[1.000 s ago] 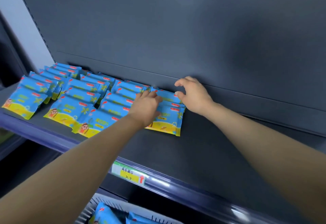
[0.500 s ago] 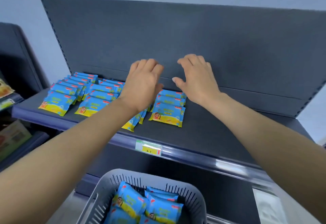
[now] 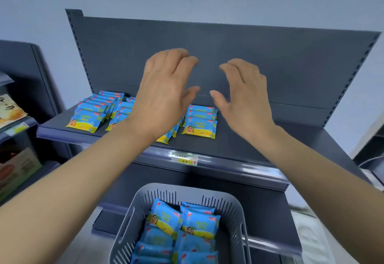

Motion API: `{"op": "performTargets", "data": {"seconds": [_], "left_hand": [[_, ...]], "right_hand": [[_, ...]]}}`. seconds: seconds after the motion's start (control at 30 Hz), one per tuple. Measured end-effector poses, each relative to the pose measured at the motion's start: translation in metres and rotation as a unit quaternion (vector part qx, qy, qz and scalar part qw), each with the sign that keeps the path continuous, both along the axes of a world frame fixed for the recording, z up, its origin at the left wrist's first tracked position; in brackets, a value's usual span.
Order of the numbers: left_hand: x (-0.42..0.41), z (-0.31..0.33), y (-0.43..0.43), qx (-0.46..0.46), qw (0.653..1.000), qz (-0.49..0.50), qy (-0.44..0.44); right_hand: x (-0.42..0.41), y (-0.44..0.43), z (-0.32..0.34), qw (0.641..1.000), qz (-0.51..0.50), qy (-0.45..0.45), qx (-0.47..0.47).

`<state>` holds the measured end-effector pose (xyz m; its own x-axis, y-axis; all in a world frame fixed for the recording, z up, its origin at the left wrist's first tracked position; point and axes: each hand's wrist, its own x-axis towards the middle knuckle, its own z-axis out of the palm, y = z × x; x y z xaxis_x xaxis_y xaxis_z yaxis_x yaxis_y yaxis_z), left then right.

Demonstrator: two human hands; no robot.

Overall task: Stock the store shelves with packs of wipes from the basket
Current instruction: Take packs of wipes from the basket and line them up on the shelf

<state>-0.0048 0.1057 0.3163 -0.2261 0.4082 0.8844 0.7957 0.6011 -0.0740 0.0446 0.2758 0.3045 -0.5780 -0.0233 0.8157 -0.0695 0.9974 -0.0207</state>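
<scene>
Rows of blue and yellow wipes packs point(image 3: 91, 114) lie on the dark shelf point(image 3: 239, 145); the rightmost row point(image 3: 200, 122) ends near the shelf's middle. A grey slotted basket point(image 3: 232, 207) below holds several more packs point(image 3: 180, 228). My left hand point(image 3: 166, 91) and my right hand point(image 3: 245, 97) hover in the air in front of the shelf, fingers loosely spread, holding nothing. My left hand hides part of the middle rows.
The shelf's right half point(image 3: 291, 139) carries no packs. A yellow price tag point(image 3: 185, 159) sits on the shelf's front rail. Another shelving unit with boxed goods point(image 3: 14, 164) stands at the left. A lower shelf edge point(image 3: 276, 245) runs behind the basket.
Both hands have lifted off the packs and drawn back from the shelf. The view has pulled away, bringing the basket into sight.
</scene>
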Motion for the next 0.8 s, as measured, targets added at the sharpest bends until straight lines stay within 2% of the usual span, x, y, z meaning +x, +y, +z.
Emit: {"op": "performTargets", "data": {"seconds": [0.17,0.37,0.5,0.63,0.8], "left_hand": [[0.022,-0.052,-0.014,-0.023,0.998,-0.032,-0.053],[0.025,-0.156,-0.024,-0.121,0.977,-0.057,-0.165],[0.024,-0.216,-0.038,-0.180,0.952,-0.024,-0.246],[0.017,-0.262,-0.054,-0.209,0.921,0.015,-0.328],[0.005,-0.306,-0.066,-0.239,0.897,0.043,-0.369]], "right_hand": [[0.026,-0.014,-0.055,0.999,0.019,-0.044,-0.005],[0.039,-0.015,-0.149,0.983,-0.002,-0.181,-0.027],[0.043,-0.017,-0.211,0.948,-0.017,-0.316,-0.018],[0.040,-0.013,-0.271,0.910,-0.015,-0.414,-0.022],[0.034,-0.005,-0.331,0.858,-0.049,-0.511,-0.020]]}}
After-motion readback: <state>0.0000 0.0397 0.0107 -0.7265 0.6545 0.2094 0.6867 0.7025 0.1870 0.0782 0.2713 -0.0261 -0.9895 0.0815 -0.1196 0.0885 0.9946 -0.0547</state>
